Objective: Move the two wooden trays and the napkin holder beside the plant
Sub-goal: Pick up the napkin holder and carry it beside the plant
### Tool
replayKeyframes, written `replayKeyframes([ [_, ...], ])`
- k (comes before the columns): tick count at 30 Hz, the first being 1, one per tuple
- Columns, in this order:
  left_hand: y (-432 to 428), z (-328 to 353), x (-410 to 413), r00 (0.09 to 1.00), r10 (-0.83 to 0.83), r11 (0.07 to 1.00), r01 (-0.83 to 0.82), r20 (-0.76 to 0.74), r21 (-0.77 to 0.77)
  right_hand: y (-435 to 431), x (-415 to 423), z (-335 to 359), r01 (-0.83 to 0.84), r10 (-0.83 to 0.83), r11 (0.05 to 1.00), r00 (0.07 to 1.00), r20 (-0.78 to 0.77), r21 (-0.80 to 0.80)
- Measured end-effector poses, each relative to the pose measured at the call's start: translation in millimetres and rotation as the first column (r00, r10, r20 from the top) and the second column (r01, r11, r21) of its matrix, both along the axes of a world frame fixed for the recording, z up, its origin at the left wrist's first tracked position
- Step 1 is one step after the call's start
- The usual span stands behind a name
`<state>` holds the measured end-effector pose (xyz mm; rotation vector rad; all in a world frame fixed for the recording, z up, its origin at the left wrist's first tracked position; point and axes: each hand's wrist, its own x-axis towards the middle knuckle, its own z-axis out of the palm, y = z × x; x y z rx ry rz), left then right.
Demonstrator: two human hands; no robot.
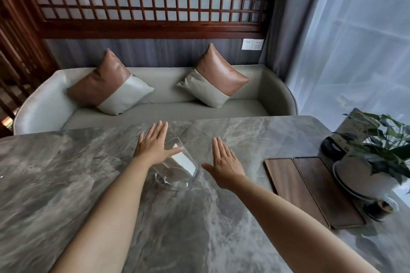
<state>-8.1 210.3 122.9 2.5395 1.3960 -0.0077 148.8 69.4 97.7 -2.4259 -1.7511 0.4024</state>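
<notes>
A clear acrylic napkin holder [180, 167] with white napkins stands in the middle of the grey marble table [88, 173]. My left hand [153, 144] hovers over its left side, fingers spread, thumb across its top. My right hand [223, 163] is open just to its right, apart from it. Two dark wooden trays lie side by side at the right, the left tray [290, 186] and the right tray [326, 190], next to the potted plant [381, 146] in its white pot.
A black round object [332, 147] sits behind the plant, and a small dark glass item [380, 206] in front of the pot. A grey sofa [155, 106] with two cushions stands beyond the table's far edge. Curtains hang at the right.
</notes>
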Motion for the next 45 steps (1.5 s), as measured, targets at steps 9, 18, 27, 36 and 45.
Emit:
replayKeyframes([
  [9, 32.0, -30.4, -35.0, 0.994, -0.049, 0.988, 0.033, -0.102, -0.153, 35.2, -43.4, -23.0, -0.054, 0.049, 0.994, 0.998, -0.051, -0.092],
  [18, 48.5, -59.8, -20.6, 0.999, -0.018, 0.958, 0.027, 0.032, -0.285, 54.9, -49.0, -36.9, -0.009, -0.020, 0.987, 0.984, -0.178, -0.160],
  [27, 38.9, -58.9, -18.7, 0.998, 0.063, 0.965, -0.058, 0.012, -0.257, 43.2, -44.6, -43.1, 0.031, -0.054, 0.995, 0.966, -0.251, -0.091],
  [36, -8.7, -40.3, 22.9, 0.999, -0.039, 0.961, 0.041, 0.011, -0.272, -12.7, -4.3, -35.0, 0.103, -0.109, 0.994, 0.953, -0.284, -0.038],
  [45, -86.6, -15.0, 142.1, 0.952, -0.299, 0.921, 0.305, 0.064, -0.241, -121.3, 84.5, -8.0, 0.338, -0.323, 0.941, 0.915, -0.241, 0.021],
])
